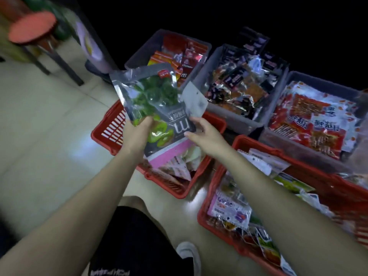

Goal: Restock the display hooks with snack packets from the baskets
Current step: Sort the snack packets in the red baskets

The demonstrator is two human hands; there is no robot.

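Observation:
My left hand grips the lower edge of a clear and silver packet of green dried kiwi slices, lifted above a red basket. A second dark packet with a large letter lies under and beside it. My right hand touches that packet's right edge with its fingers curled around it. Pink and white packets lie in the basket below. No display hooks are in view.
A second red basket of mixed packets stands at the right. Three grey bins behind hold red, dark and orange snack packets. A red stool stands at the far left on pale floor tiles. My knee and shoe are below.

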